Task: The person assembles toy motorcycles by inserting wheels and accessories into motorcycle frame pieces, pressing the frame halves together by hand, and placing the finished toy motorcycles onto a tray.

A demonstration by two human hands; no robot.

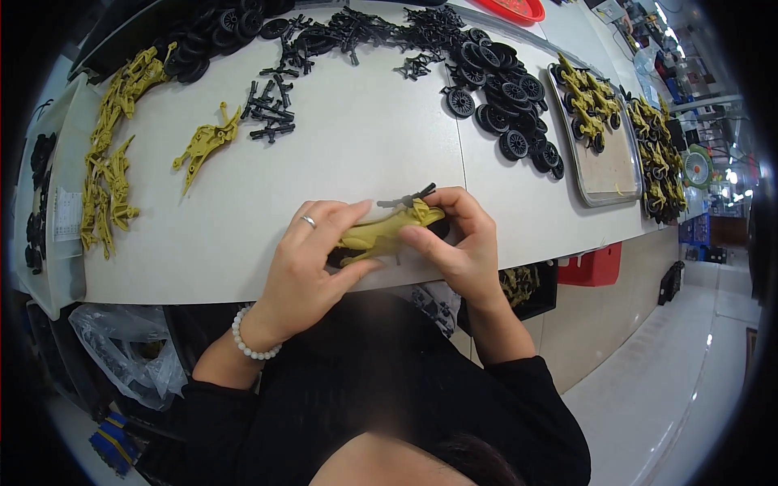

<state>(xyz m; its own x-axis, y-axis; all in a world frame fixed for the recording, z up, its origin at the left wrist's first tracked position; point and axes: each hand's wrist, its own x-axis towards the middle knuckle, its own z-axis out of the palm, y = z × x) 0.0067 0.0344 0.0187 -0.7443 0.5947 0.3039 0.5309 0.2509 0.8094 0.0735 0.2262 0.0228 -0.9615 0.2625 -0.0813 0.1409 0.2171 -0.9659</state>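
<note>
Between my two hands, over the near edge of the white table [348, 138], is a yellow toy motorcycle [374, 231] with black wheels. My left hand [304, 251] grips one end, fingers above and thumb below. At the other end my right hand [468, 251] is closed on it, thumb pressed against the yellow body. A black handlebar-like piece [421, 194] sticks up beside the right fingers. Further off to the left lies a single yellow motorcycle body [208, 146]. Small black forked parts [271, 109] lie beyond it.
Yellow bodies [101, 178] line the left, beside a white bin [69, 267]. Black wheels [510, 93] are heaped at the right. A metal-rimmed tray [612, 166] holds yellow motorcycles with wheels; more [652, 162] are piled beyond. Below the edge are a red bin [592, 266] and a black box [547, 296].
</note>
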